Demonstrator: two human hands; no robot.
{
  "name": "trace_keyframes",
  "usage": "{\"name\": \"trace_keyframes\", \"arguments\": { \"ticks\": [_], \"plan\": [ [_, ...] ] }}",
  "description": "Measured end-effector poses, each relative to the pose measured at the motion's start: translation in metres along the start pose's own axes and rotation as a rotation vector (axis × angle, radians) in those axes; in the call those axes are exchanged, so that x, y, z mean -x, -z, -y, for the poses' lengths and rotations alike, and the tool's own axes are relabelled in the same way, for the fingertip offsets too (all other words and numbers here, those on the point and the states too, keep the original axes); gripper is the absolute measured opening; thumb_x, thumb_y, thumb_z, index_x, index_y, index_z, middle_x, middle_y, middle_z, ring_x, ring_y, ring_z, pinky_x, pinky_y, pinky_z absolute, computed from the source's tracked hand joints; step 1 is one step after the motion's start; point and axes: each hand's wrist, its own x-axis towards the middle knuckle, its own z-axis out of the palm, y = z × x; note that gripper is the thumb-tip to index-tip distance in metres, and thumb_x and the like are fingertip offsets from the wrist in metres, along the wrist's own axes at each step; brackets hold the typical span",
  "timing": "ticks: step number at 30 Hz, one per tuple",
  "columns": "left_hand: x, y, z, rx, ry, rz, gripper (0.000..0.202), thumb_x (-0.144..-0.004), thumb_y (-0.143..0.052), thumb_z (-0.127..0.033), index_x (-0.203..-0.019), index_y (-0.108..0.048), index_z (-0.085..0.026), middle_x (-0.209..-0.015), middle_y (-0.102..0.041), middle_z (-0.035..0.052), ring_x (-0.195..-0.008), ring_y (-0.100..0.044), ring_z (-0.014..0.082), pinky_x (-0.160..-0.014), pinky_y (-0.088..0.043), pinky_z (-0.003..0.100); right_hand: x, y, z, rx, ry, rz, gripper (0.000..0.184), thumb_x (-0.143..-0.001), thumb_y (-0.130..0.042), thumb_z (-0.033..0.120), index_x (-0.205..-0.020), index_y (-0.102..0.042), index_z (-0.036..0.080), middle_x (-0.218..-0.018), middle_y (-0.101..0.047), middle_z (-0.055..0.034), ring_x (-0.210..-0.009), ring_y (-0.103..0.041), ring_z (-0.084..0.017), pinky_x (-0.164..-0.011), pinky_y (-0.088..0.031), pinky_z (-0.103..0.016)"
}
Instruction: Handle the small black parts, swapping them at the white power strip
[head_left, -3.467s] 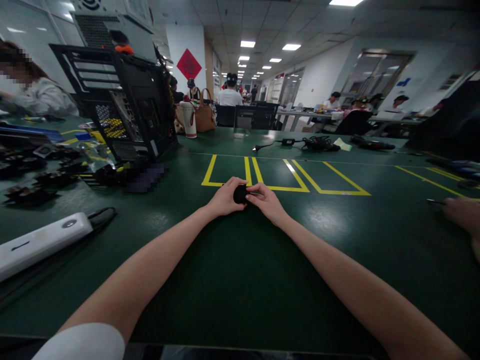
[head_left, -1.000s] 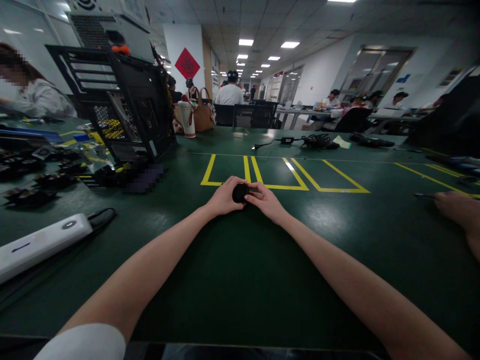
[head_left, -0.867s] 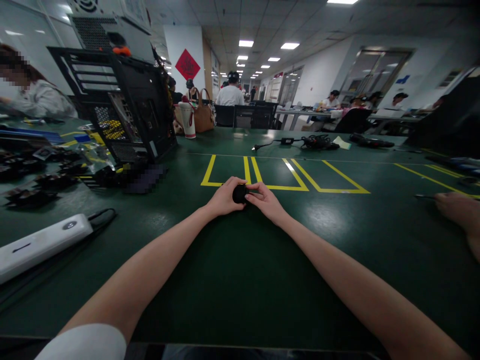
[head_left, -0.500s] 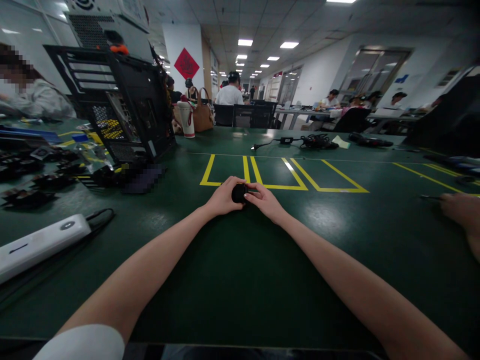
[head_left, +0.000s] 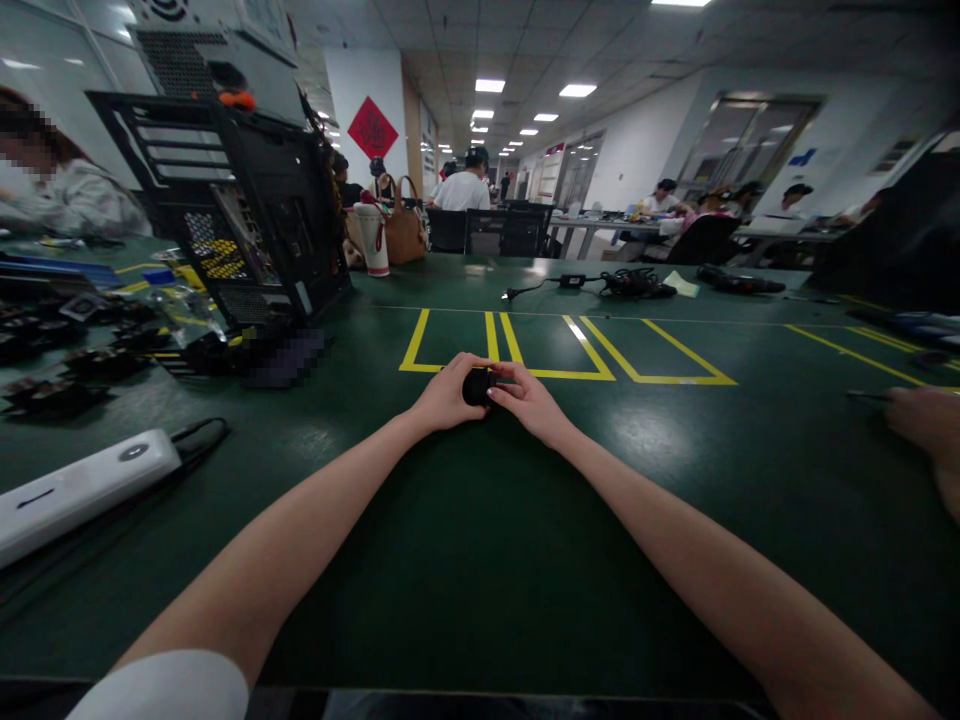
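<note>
Between my two hands is a small black rounded object (head_left: 475, 387), whose exact kind I cannot make out. My left hand (head_left: 448, 392) wraps round its left side, thumb below and fingers over the top. On its right side the fingertips and thumb of my right hand (head_left: 527, 402) pinch it. Parts of the object are hidden by my fingers. Both hands rest at or just above the green table (head_left: 480, 560), near the front edge of the yellow tape outlines (head_left: 540, 374).
An open black computer case (head_left: 277, 215) stands at the left behind a clear bottle (head_left: 176, 310). A white device (head_left: 90, 490) lies front left. Farther back are a paper cup (head_left: 373, 240) and coiled black cables (head_left: 634, 283). Another person's hand (head_left: 926, 420) holds a thin tool at right.
My hands and the black object stay almost in place. The other person's hand at the right has shifted slightly to the right. A person in the background has moved a little.
</note>
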Motion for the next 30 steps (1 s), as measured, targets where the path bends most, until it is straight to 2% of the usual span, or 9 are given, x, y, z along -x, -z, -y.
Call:
{"name": "trace_keyframes", "arguments": {
  "ticks": [3,6,12,15,19,23,30],
  "plan": [
    [0.0,0.001,0.0,0.003,-0.003,0.009,0.058,-0.058,-0.066,-0.019,-0.11,-0.041,-0.023,-0.103,-0.047,0.0041,-0.094,-0.05,0.0211,-0.077,-0.043,0.037,0.001,0.001,0.001,0.007,-0.042,0.025,0.032,-0.073,-0.055,0.026,-0.104,-0.048,0.024,-0.111,-0.05,-0.0039,-0.103,-0.052,-0.019,-0.091,-0.041,-0.042],
    [0.0,0.001,0.0,-0.004,0.002,0.007,0.058,-0.058,-0.065,-0.019,-0.11,-0.04,-0.023,-0.103,-0.047,0.0041,-0.093,-0.05,0.0212,-0.076,-0.043,0.037,0.002,0.001,-0.002,-0.013,-0.019,0.029,0.032,-0.07,-0.059,0.025,-0.1,-0.047,0.025,-0.111,-0.049,-0.0018,-0.102,-0.053,-0.018,-0.09,-0.042,-0.04],
    [0.0,0.0,0.0,-0.014,-0.012,0.004,0.057,-0.059,-0.065,-0.02,-0.11,-0.04,-0.023,-0.103,-0.047,0.0041,-0.092,-0.05,0.0208,-0.076,-0.044,0.037,0.0,-0.001,-0.007,-0.038,0.016,-0.025,0.022,-0.07,-0.058,0.029,-0.089,-0.048,0.024,-0.104,-0.051,0.0001,-0.094,-0.057,-0.017,-0.085,-0.046,-0.037],
    [0.0,0.001,0.0,-0.001,-0.011,0.009,0.057,-0.059,-0.065,-0.02,-0.11,-0.04,-0.022,-0.103,-0.047,0.0041,-0.093,-0.05,0.0208,-0.076,-0.044,0.036,-0.001,-0.001,-0.006,-0.004,0.011,-0.032,0.025,-0.071,-0.057,0.029,-0.094,-0.048,0.024,-0.104,-0.051,-0.0006,-0.094,-0.057,-0.018,-0.083,-0.047,-0.038],
    [-0.001,0.0,0.0,0.002,-0.013,-0.002,0.057,-0.057,-0.065,-0.017,-0.109,-0.041,-0.023,-0.103,-0.048,0.0038,-0.095,-0.05,0.0211,-0.079,-0.043,0.037,0.0,0.0,-0.004,0.012,0.013,0.004,0.033,-0.073,-0.055,0.027,-0.105,-0.047,0.025,-0.112,-0.05,-0.003,-0.102,-0.053,-0.018,-0.09,-0.042,-0.04],
    [-0.001,0.0,0.001,-0.004,-0.022,-0.006,0.057,-0.057,-0.065,-0.017,-0.109,-0.041,-0.022,-0.102,-0.048,0.0038,-0.095,-0.05,0.0208,-0.079,-0.043,0.037,-0.001,-0.001,-0.007,0.015,0.023,-0.003,0.032,-0.071,-0.058,0.027,-0.101,-0.048,0.024,-0.109,-0.051,-0.0023,-0.1,-0.053,-0.018,-0.088,-0.043,-0.039],
    [-0.001,0.0,0.001,-0.023,-0.008,0.0,0.058,-0.058,-0.066,-0.02,-0.11,-0.04,-0.022,-0.104,-0.047,0.004,-0.094,-0.05,0.0213,-0.078,-0.044,0.037,0.0,-0.003,-0.008,-0.013,0.021,-0.008,0.021,-0.074,-0.054,0.031,-0.092,-0.047,0.024,-0.1,-0.052,-0.0006,-0.088,-0.059,-0.016,-0.08,-0.047,-0.036]
  ]
}}
